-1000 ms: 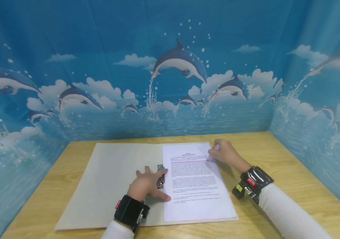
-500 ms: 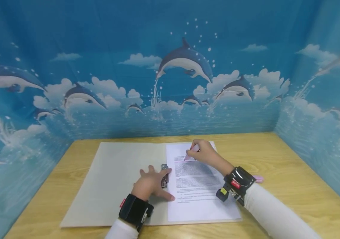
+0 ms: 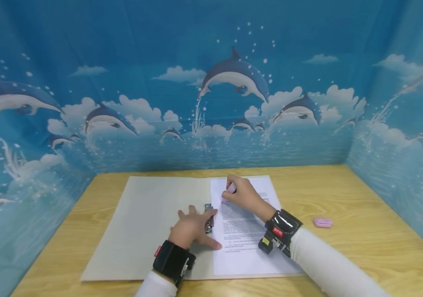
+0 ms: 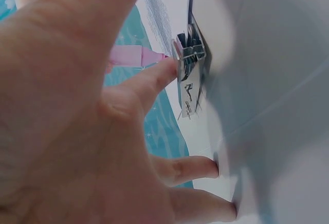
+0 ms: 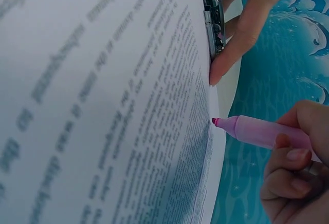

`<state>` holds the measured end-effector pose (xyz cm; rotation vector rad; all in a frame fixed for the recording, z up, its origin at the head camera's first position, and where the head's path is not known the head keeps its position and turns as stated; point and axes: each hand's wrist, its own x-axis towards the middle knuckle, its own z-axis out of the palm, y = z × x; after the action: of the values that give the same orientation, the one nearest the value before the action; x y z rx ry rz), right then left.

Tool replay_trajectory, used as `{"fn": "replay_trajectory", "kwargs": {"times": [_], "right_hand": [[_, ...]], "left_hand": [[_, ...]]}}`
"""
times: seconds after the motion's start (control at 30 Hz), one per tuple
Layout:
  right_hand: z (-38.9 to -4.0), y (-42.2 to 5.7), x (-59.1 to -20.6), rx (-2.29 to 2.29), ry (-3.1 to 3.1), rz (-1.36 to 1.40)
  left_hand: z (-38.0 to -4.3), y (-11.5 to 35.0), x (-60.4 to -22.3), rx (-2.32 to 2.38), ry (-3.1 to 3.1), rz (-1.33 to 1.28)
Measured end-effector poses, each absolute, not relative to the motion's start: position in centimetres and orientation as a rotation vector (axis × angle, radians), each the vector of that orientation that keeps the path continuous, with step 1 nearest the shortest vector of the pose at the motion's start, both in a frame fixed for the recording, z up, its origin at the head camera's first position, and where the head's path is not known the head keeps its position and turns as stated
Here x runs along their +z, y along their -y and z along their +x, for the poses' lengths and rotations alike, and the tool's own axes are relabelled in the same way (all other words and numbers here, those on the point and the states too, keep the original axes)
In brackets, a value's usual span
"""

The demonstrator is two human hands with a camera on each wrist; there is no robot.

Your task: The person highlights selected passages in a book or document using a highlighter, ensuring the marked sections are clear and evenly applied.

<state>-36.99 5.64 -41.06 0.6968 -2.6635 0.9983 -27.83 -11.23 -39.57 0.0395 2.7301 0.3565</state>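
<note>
My right hand (image 3: 246, 192) holds a pink highlighter (image 5: 262, 130) over the printed sheet (image 3: 248, 262). In the right wrist view, its dark pink tip (image 5: 216, 122) is at the left edge of the text; whether it touches the paper I cannot tell. Spread on the open folder (image 3: 140, 231), my left hand (image 3: 190, 229) has its fingers straight. Its thumb reaches the sheet's left margin, and its index finger lies by the metal clip (image 4: 190, 54) at the fold. In the head view, the right hand hides part of the upper text.
A pink highlighter cap (image 3: 323, 222) lies on the wooden table (image 3: 360, 247), right of the folder. Behind and at both sides hangs a blue dolphin-print curtain (image 3: 152, 136). The right forearm crosses the sheet's lower right corner.
My right hand has moved left with the highlighter, from the right end of a marked line to the left margin. The cap has come out from behind the forearm. My left hand stays put.
</note>
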Motion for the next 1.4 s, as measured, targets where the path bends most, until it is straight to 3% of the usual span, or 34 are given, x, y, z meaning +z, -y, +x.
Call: {"fn": "replay_trajectory", "kwargs": {"times": [1.4], "right_hand": [[-37.42,-5.51,-41.38,0.997,2.723,0.654]], "left_hand": [[-27.89,11.27,-39.75,0.38,-2.74,0.043]]}}
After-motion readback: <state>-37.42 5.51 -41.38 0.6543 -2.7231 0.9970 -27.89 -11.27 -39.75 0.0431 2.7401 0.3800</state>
